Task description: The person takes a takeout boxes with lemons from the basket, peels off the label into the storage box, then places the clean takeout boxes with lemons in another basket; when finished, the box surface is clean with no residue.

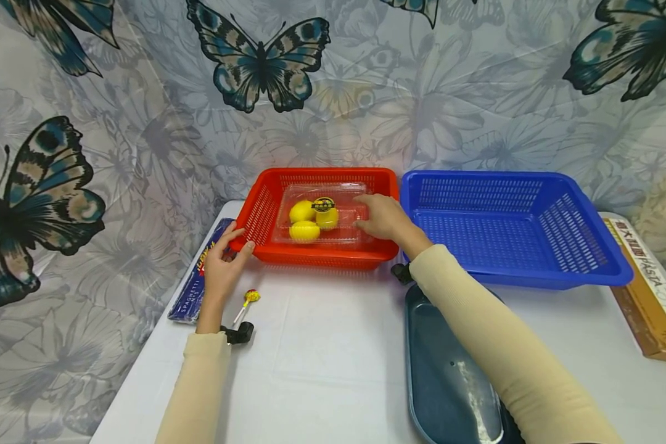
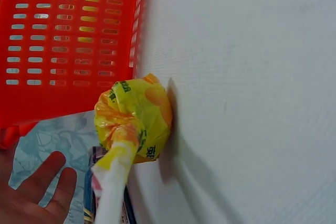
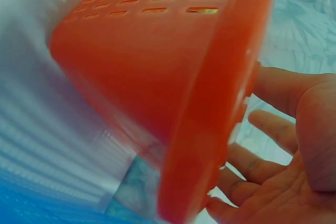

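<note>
Two hands: I've got both in the head view, one at each side of the red basket (image 1: 266,213).
Left hand (image 1: 222,265): at the basket's near left corner, thumb and fingertips curled onto the rim, gripping it.
Left wrist view: I see the basket wall (image 2: 68,35) up top and my fingers (image 2: 50,182) loosely spread below it.
Right hand (image 1: 385,217): reaching over the near rim into the basket, fingers fairly straight and resting on the clear box (image 1: 322,213), not wrapped round it as far as I can tell.
Right wrist view: fingers (image 3: 268,166) relaxed and apart beside the basket rim (image 3: 210,129).
Clear box: lying inside the red basket, lid on, yellow fruit (image 1: 304,231) inside under a round label.
Lollipop (image 1: 251,297): on the white table (image 1: 322,357), just beside my left wrist, yellow wrapper, near the basket's front wall.
Spaghetti pack (image 1: 191,290): flat on the table, left of my left hand.
Blue basket (image 1: 588,259): right beside the red one.
Dark tray (image 1: 444,382): under my right forearm.
Pasta box (image 1: 652,290): at the table's right edge.
</note>
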The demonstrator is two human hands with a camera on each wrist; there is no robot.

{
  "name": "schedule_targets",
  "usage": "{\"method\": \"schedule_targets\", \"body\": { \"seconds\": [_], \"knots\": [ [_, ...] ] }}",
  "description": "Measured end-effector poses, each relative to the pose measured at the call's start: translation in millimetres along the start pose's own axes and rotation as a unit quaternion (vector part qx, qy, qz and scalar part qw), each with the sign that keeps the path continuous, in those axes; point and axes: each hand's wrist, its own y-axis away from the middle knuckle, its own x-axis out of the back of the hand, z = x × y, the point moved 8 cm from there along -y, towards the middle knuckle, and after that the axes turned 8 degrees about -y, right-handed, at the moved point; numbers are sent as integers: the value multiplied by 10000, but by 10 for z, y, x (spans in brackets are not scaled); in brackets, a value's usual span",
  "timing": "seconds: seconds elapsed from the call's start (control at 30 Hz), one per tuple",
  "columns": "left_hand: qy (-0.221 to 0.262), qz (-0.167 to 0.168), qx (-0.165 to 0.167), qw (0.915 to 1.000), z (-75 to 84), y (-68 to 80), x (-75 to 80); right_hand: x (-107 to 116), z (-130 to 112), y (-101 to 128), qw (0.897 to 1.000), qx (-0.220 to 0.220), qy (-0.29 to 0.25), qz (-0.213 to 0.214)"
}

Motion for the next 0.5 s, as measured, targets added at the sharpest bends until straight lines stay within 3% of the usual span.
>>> {"method": "schedule_targets", "body": {
  "seconds": [0.3, 0.5],
  "knots": [
    [171, 14, 63, 9998, -3, 0, 3, -65, -60, -92, 9988, 43, -408, -286],
    [116, 129, 78, 9998, -63, -3, -12, 3, -36, -143, 9938, -67, -1057, -352]
  ]
}}
